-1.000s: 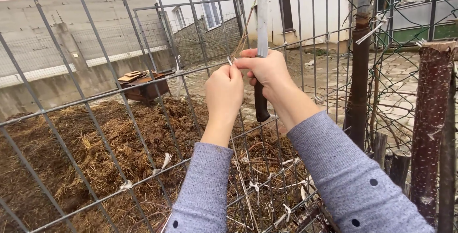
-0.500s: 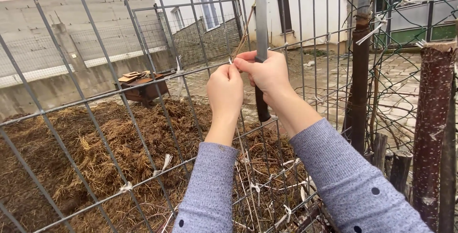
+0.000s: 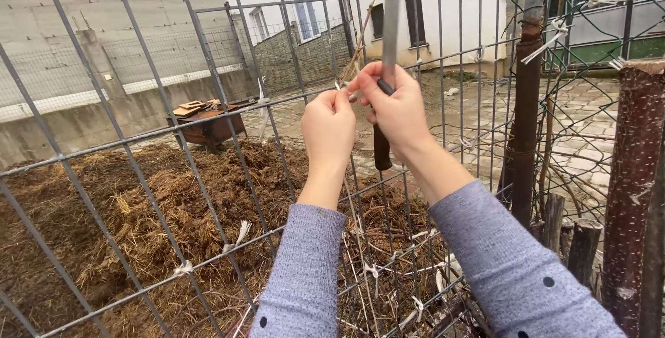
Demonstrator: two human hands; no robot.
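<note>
Head view: both hands raised against a grey wire mesh fence panel point(image 3: 208, 109), meeting just above frame centre. Left hand point(image 3: 328, 127) has its fingers pinched shut on a thin pale tie point(image 3: 344, 87) at a horizontal wire; whether it is cord or wire, cannot tell. Right hand point(image 3: 396, 106) sits at 3 o'clock of the left, touching it, fingers curled closed around a dark-handled knife point(image 3: 380, 151), handle hanging at 6 o'clock below the palm, flat grey blade rising to 12 o'clock. A thin bare twig point(image 3: 360, 30) leans from the hands toward 12 o'clock. Judgement: the tie looks light and limp, easy to slip, best pinched close to the wire; the mesh looks stiff and springy. The knife is rigid, safest held by the handle. Behind the fence, a heap of straw and manure point(image 3: 138, 206) at 8 o'clock; a rusty metal box point(image 3: 211, 125) at 10 o'clock; dark wooden posts point(image 3: 630, 185) at 3 o'clock.
</note>
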